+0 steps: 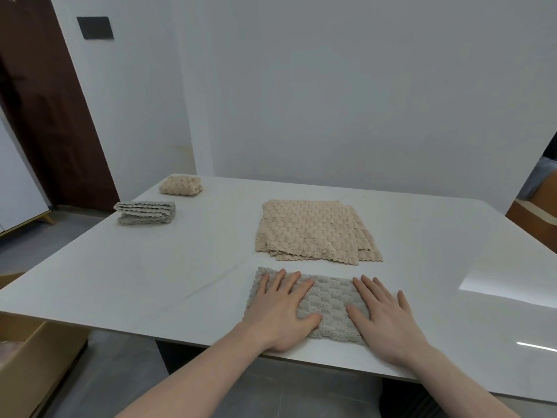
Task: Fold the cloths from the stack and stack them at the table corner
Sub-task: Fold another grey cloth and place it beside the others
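Cloths: one grey piece mid-fold under your hands

Grey cloth, folded to a strip, lies at the near counter edge. Your left hand and right hand press it flat, fingers straight, gripping nothing. Beige unfolded stack waits just beyond. Two folded piles, grey and beige, sit toward the far left corner. No writing is visible.

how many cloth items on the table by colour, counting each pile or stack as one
Grey: 2, the cloth under both hands and the folded pile.
Beige: 2, the folded one at the corner and the flat stack.
Total: 4
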